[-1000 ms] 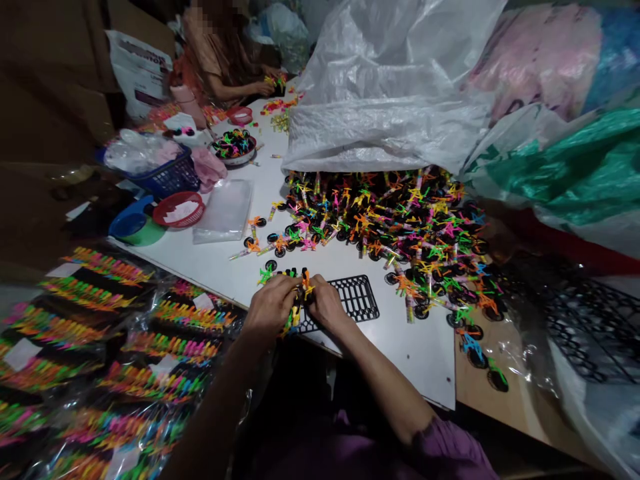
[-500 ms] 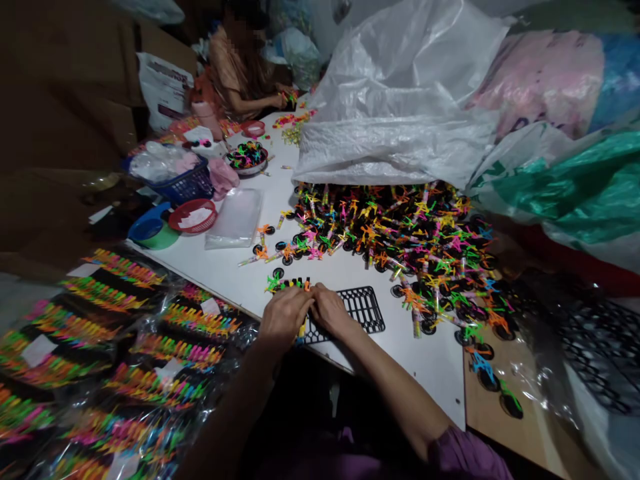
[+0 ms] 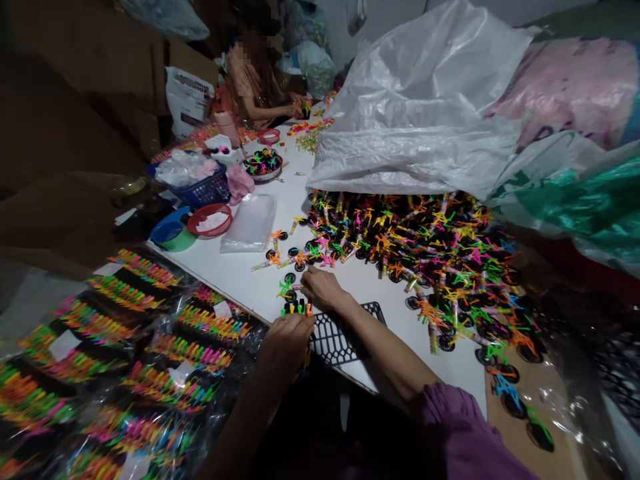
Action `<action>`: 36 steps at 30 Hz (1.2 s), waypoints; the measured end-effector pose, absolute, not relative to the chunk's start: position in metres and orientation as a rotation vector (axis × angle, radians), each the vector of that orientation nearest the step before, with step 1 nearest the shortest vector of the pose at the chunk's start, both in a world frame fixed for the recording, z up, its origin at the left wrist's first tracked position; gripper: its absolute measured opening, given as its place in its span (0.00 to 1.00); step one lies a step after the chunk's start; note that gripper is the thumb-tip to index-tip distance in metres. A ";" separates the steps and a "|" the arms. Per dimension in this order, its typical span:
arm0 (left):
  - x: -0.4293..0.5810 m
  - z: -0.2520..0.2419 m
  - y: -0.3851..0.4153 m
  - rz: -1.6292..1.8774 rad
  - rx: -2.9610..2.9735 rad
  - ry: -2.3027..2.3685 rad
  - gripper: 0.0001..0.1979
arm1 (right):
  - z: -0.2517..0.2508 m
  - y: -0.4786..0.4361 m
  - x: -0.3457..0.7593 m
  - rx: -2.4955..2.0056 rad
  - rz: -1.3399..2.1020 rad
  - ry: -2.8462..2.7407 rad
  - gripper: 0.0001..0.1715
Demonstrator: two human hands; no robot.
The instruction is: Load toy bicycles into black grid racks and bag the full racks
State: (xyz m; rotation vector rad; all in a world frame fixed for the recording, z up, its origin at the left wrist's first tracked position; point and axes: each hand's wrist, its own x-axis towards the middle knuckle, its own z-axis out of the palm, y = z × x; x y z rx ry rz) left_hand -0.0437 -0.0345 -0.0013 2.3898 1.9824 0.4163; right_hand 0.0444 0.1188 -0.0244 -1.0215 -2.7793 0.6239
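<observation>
My left hand [image 3: 287, 340] is closed around the left end of a black plastic grid rack [image 3: 345, 340] at the table's front edge. Several small colourful toy bicycles [image 3: 297, 309] stand in a row just above its fingers; my hand covers the rest of that end. Slightly farther off, my right hand [image 3: 323, 288] has its fingers curled at the end of a printed tube on a green toy bicycle [image 3: 287, 287]. That bicycle lies on the white table [image 3: 240, 283]; the fingertips are partly hidden.
A big pile of toy bicycles [image 3: 400, 240] spills from a white sack [image 3: 415, 153]. Clear plastic bags [image 3: 250, 223], a red basket [image 3: 213, 220] and a blue basket [image 3: 200, 190] stand left. Packed bicycles [image 3: 165, 373] lie below. Another person [image 3: 255, 93] works at the far end.
My right hand has left the rack and moved forward to the green toy bicycle. My left hand stays at the rack's left end. The whole view has shifted slightly.
</observation>
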 end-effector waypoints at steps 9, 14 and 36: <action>-0.066 0.005 0.010 0.683 2.283 2.017 0.13 | -0.024 0.085 0.120 -1.475 0.882 -2.120 0.10; -0.048 0.025 0.013 0.934 1.806 2.017 0.19 | -0.013 0.059 0.121 -1.344 0.833 -1.886 0.11; -0.028 0.032 -0.024 0.820 1.621 2.380 0.18 | -0.009 0.029 0.108 -1.378 0.972 -1.983 0.08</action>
